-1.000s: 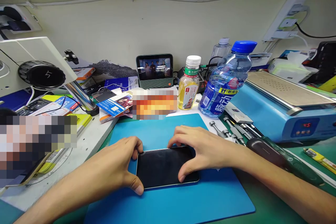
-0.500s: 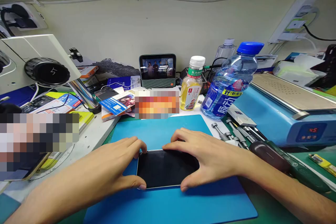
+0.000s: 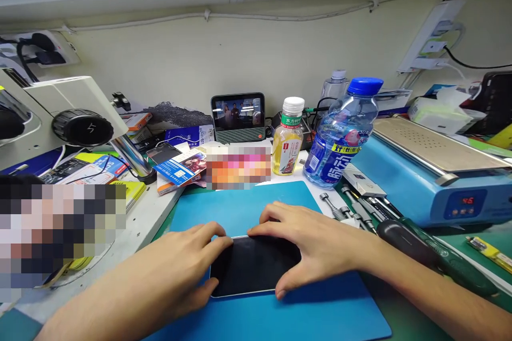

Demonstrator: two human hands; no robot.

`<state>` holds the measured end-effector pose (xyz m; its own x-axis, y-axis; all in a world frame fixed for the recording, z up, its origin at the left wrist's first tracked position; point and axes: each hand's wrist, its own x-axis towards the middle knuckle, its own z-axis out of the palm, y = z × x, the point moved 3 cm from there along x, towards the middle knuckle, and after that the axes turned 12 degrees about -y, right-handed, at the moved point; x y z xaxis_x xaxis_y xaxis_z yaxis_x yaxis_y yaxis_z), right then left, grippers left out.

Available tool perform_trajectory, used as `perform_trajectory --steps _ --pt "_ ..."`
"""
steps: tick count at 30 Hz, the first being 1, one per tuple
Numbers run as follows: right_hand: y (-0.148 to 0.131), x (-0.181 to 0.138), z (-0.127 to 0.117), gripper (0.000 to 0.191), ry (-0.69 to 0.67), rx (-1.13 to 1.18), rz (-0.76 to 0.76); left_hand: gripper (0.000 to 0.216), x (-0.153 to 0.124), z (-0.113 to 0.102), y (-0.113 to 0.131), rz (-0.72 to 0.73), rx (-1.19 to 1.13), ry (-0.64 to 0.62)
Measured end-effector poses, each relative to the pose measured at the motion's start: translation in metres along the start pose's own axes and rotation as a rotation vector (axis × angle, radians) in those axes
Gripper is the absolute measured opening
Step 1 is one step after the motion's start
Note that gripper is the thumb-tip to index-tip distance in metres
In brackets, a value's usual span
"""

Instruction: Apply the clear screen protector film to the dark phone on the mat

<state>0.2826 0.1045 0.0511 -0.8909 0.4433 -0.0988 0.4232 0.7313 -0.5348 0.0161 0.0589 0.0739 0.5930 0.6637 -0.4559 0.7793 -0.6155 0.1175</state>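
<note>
A smartphone (image 3: 256, 266) with a dark screen and a thin silver edge lies sideways on a blue work mat (image 3: 256, 319). My left hand (image 3: 180, 261) holds its left end, with the index finger on the far left corner and the thumb by the near left corner. Around the right end curves my right hand (image 3: 316, 240), its fingers at the far long edge and its thumb at the near one. My palms cover none of the middle of the screen; the right end is partly hidden by my right hand.
Beyond the mat stand a small tea bottle (image 3: 287, 138) and a large blue-capped bottle (image 3: 344, 133). Screwdrivers (image 3: 360, 208) and a blue heating plate (image 3: 432, 186) are on the right. A microscope stand (image 3: 80, 112) is at left, and a small display (image 3: 238, 117) plays at the back.
The view has tilted up, so things sit lower. My left index finger has moved right along the phone's far edge, and my left thumb has drawn back to the left corner. My right hand keeps its hold.
</note>
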Motion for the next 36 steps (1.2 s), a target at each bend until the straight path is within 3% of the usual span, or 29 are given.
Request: perform_trajectory --steps 5,7,11,13,21,26,36 --pt "-0.001 0.0 -0.001 0.087 -0.011 -0.016 0.018 0.07 0.001 0.006 0.012 -0.033 0.151 -0.07" --pt "-0.001 0.0 -0.001 0.087 -0.025 -0.02 0.031 0.064 -0.002 0.017 0.012 0.011 0.261 0.043" --pt "0.0 0.001 -0.001 0.089 -0.049 -0.029 0.035 0.051 -0.013 0.042 0.009 0.136 0.459 0.405" --pt "0.0 0.001 -0.001 0.088 -0.048 -0.03 0.029 0.048 -0.014 0.049 0.008 0.126 0.514 0.468" --pt "0.0 0.001 -0.002 0.087 -0.041 -0.054 0.025 0.041 -0.009 0.035 0.013 0.164 0.603 0.383" --pt "0.0 0.0 -0.001 0.087 -0.011 -0.077 -0.004 0.048 -0.008 0.031 0.009 0.224 0.69 0.327" --pt "-0.002 -0.002 0.0 0.084 0.011 -0.123 -0.009 0.044 -0.011 0.035 0.008 0.243 0.65 0.498"
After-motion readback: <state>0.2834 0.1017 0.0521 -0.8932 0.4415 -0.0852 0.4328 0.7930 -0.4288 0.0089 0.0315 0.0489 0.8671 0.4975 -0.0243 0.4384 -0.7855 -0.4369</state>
